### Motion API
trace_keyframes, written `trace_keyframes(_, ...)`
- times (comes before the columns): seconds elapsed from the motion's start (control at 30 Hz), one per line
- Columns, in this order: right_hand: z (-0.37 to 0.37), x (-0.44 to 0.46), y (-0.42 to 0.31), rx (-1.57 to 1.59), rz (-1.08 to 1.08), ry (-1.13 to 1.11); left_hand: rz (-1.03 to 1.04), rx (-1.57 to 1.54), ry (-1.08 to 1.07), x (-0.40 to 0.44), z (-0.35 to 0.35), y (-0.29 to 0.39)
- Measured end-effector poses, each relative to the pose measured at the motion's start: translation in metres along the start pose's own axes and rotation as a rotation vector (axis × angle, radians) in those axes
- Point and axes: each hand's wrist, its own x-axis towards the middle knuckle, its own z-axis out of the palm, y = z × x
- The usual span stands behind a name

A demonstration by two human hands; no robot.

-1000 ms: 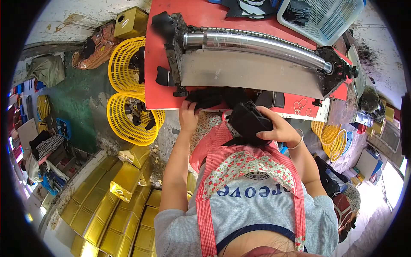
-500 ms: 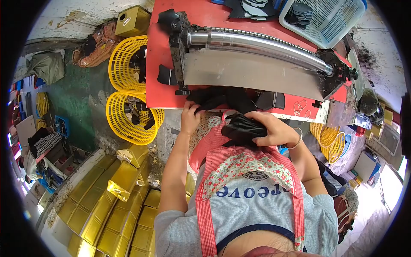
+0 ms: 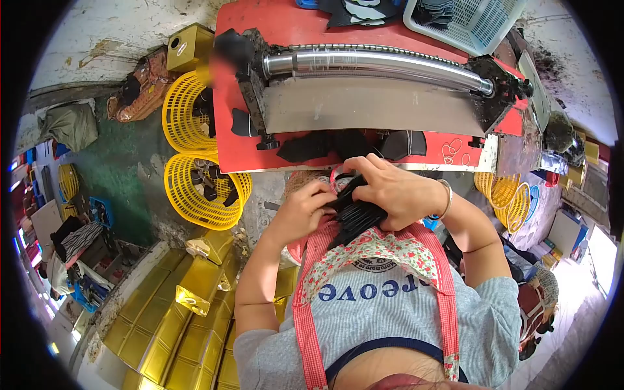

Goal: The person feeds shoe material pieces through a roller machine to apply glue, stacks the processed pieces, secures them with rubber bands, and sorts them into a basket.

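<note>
A stack of thin black cut pieces point(image 3: 356, 220) is held in front of the apron, its layers fanned at the lower edge. My right hand point(image 3: 402, 194), with a bracelet at the wrist, grips the stack from the right. From the left, the fingers of my left hand point(image 3: 304, 211) are closed on the stack's near-left edge. Just beyond my hands, loose black pieces point(image 3: 309, 148) lie along the front of the red table point(image 3: 234, 153). A banded black bundle point(image 3: 404, 144) sits beside them.
A machine with a long steel roller point(image 3: 383, 62) and metal plate spans the table. Rubber bands point(image 3: 453, 153) lie at the right. Yellow baskets point(image 3: 179, 211) with black pieces stand at the left, above gold tins point(image 3: 136, 305). A pale blue basket point(image 3: 484, 36) is at the back right.
My left hand has left the loose pieces on the table and come to the stack. My right hand has shifted slightly up and left, and the stack is now tilted and fanned.
</note>
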Motion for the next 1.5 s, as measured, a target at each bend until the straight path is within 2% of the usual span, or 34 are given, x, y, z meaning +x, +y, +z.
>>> trace_keyframes(0.03,0.001,-0.001,0.0,-0.053,-0.017,0.009,0.017,0.001,-0.006,0.001,0.001,0.001)
trace_keyframes(0.1,0.017,-0.006,0.015,0.082,-0.035,-0.042,0.05,0.001,-0.015,0.003,0.003,0.001)
trace_keyframes(0.2,0.025,-0.005,0.037,0.376,0.029,-0.176,0.014,-0.039,0.11,0.008,0.002,-0.006)
trace_keyframes(0.23,0.027,-0.005,0.041,0.488,0.066,-0.231,-0.057,-0.02,0.137,0.004,0.003,-0.012)
trace_keyframes(0.27,0.033,-0.008,0.046,0.494,0.045,-0.125,-0.127,0.0,0.164,-0.003,0.004,-0.021)
trace_keyframes(0.37,0.039,-0.015,0.05,0.55,0.079,-0.048,-0.247,-0.042,0.251,-0.008,0.005,-0.036)
trace_keyframes(0.43,0.038,-0.021,0.05,0.622,0.197,-0.044,-0.34,-0.077,0.279,-0.006,0.003,-0.054)
trace_keyframes(0.57,0.039,-0.038,0.055,0.701,0.269,0.052,-0.194,-0.152,0.342,-0.002,-0.008,-0.084)
trace_keyframes(0.7,0.032,-0.057,0.05,0.747,0.305,0.121,-0.439,-0.23,0.505,-0.009,-0.016,-0.135)
trace_keyframes(0.73,0.029,-0.064,0.049,0.768,0.323,0.154,-0.517,-0.149,0.497,-0.012,-0.022,-0.148)
trace_keyframes(0.8,0.025,-0.08,0.049,0.829,0.399,0.215,-0.44,0.035,0.55,-0.013,-0.026,-0.17)
trace_keyframes(0.9,0.031,-0.097,0.056,0.999,0.33,0.324,-0.383,0.262,0.605,-0.019,-0.024,-0.205)
trace_keyframes(0.93,0.044,-0.105,0.058,1.086,0.393,0.443,-0.339,0.38,0.628,-0.017,-0.021,-0.21)
trace_keyframes(0.97,0.051,-0.114,0.06,1.225,0.389,0.456,-0.289,0.494,0.643,-0.014,-0.017,-0.215)
trace_keyframes(1.0,0.044,-0.111,0.055,1.359,0.387,0.476,-0.252,0.922,0.617,-0.006,-0.015,-0.191)
trace_keyframes(1.03,0.04,-0.108,0.05,1.492,0.38,0.502,-0.272,0.875,0.589,0.003,-0.008,-0.17)
trace_keyframes(1.1,0.04,-0.105,0.04,1.69,0.334,0.717,-0.315,0.788,0.529,0.017,0.008,-0.131)
trace_keyframes(1.17,0.035,-0.1,0.035,1.797,0.302,0.88,-0.14,0.597,0.403,0.027,0.028,-0.084)
trace_keyframes(1.23,0.03,-0.094,0.031,1.779,0.312,0.985,-0.157,0.066,0.234,0.042,0.039,-0.033)
trace_keyframes(1.33,0.008,-0.087,0.015,1.767,0.4,1.01,-0.125,-0.812,0.152,0.064,0.053,0.026)
trace_keyframes(1.43,-0.001,-0.084,0.004,1.564,0.514,0.714,-0.171,-1.162,0.013,0.089,0.047,0.048)
trace_keyframes(1.5,0.0,-0.078,0.003,1.149,0.585,0.45,-0.263,-1.167,0.013,0.1,0.041,0.077)
